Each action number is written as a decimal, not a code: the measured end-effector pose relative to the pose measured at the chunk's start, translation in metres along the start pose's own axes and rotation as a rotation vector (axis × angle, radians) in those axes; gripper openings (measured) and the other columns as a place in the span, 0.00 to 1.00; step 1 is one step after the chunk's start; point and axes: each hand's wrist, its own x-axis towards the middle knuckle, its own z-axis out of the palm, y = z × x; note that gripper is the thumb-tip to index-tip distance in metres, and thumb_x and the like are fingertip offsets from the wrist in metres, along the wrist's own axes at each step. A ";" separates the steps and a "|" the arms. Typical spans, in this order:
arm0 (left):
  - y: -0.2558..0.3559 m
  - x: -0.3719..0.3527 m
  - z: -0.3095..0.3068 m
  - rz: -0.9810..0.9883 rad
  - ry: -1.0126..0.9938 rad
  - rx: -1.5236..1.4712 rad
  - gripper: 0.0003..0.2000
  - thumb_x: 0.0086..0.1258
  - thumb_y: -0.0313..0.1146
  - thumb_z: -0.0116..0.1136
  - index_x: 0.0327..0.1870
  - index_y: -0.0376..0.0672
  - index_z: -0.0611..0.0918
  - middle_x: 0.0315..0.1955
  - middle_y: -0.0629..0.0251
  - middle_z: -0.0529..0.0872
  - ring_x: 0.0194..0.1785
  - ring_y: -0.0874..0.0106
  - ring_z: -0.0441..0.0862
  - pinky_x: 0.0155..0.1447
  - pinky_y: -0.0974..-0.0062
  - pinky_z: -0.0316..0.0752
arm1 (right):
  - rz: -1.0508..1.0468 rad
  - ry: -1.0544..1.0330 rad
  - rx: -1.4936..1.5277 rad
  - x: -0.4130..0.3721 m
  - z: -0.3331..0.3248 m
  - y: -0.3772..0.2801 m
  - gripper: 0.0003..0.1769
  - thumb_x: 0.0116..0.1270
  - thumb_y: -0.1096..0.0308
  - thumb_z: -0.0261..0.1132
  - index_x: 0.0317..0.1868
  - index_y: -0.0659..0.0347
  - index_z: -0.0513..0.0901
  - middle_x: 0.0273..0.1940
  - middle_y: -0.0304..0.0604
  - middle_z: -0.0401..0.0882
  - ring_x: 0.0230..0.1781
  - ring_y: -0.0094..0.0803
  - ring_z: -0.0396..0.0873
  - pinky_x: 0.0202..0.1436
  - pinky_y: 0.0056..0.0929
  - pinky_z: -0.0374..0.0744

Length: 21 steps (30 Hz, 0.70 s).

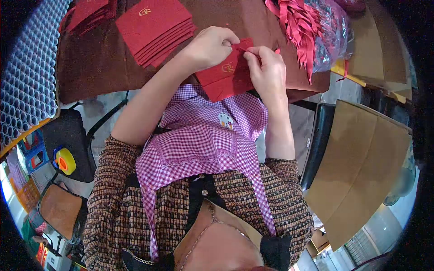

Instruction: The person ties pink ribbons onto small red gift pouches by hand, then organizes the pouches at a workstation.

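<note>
A red piece with a gold emblem (pixel 221 77) lies at the near edge of the brown-covered table, partly over the checked apron. My left hand (pixel 213 47) is at its far left side, fingers pinched at the top edge. My right hand (pixel 267 65) pinches a bit of red ribbon or the edge at the top right, thumb and index finger together. The fingertips of both hands are close to each other. Left of my hands sits a fanned stack of red pieces (pixel 156 27) with the same gold emblem.
Another red stack (pixel 90 13) lies at the far left of the table (pixel 86 86). Red ribbons (pixel 300 31) and clear plastic (pixel 332 40) are at the right. Cardboard (pixel 361 162) leans by a chair at the right; a tape roll (pixel 66 161) is at the lower left.
</note>
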 end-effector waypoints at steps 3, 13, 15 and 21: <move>-0.004 0.000 -0.001 -0.024 -0.004 -0.037 0.14 0.64 0.23 0.54 0.49 0.28 0.78 0.35 0.62 0.84 0.40 0.77 0.79 0.48 0.79 0.75 | -0.078 0.036 -0.115 -0.004 0.007 0.003 0.05 0.59 0.71 0.65 0.29 0.64 0.79 0.28 0.48 0.81 0.29 0.45 0.79 0.37 0.38 0.73; -0.004 -0.002 0.000 -0.011 -0.007 -0.059 0.15 0.63 0.21 0.54 0.51 0.28 0.78 0.37 0.62 0.84 0.41 0.77 0.79 0.49 0.79 0.75 | -0.112 0.053 -0.232 -0.005 0.013 -0.005 0.06 0.59 0.70 0.65 0.28 0.63 0.77 0.27 0.50 0.80 0.26 0.46 0.77 0.36 0.41 0.72; -0.005 -0.003 0.001 -0.013 -0.006 -0.057 0.15 0.63 0.21 0.54 0.50 0.28 0.78 0.37 0.62 0.84 0.41 0.77 0.79 0.49 0.79 0.75 | -0.101 0.040 -0.253 -0.006 0.013 -0.006 0.07 0.59 0.70 0.65 0.28 0.63 0.77 0.27 0.50 0.80 0.26 0.47 0.77 0.36 0.41 0.72; 0.006 -0.008 0.007 0.007 -0.037 -0.028 0.14 0.63 0.20 0.53 0.50 0.29 0.79 0.36 0.62 0.84 0.41 0.78 0.79 0.49 0.79 0.75 | -0.102 0.017 -0.313 -0.006 0.017 -0.008 0.07 0.58 0.71 0.65 0.28 0.63 0.76 0.26 0.51 0.79 0.26 0.47 0.77 0.36 0.41 0.72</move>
